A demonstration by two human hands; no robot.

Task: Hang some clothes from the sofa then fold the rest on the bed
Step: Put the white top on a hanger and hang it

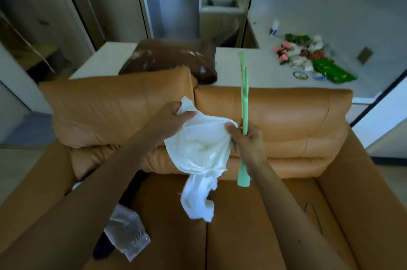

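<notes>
A tan leather sofa (286, 120) fills the lower part of the view, and a pale bench (253, 65) runs behind its backrest. A dark brown cushion (171, 58) lies on the bench just behind the left back cushion of the sofa. Well to the right on the bench sits a scatter of coloured snack packets (308, 56).

In front of the backrest the person holds a white garment (198, 148) up in the air between both hands. The left hand (174, 115) grips its upper left edge, fingers curled round a bunch of fabric. The right hand (244, 135) pinches the garment's upper right edge and also grips a pale green plastic hanger (244, 98). The hanger stands nearly upright, seen edge-on, its top rising above the backrest. The rest of the garment hangs loose and crumpled over the seat.

On the seat at lower left lie a clear plastic bag (127, 234) and, touching it, a dark piece of clothing (103, 245), partly hidden by the left forearm.
</notes>
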